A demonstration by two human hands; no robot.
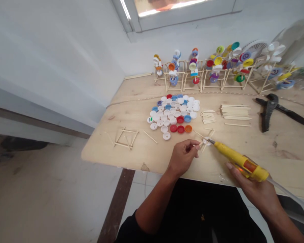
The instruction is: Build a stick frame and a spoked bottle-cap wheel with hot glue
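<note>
Black cloth lies at six o'clock, right hand grips plastic glue gun, left hand pinches thin stick.

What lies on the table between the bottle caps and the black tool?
In the head view, short sticks lie beside the bottle caps, then longer sticks nearer the black tool.

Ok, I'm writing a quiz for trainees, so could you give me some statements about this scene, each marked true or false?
1. The right hand holds a yellow glue gun. True.
2. The left hand grips the black tool. False: it pinches a thin stick; the tool lies on the table.
3. A square stick frame lies left of the loose caps. True.
4. The loose caps are all white. False: some are red, blue or orange.
</note>
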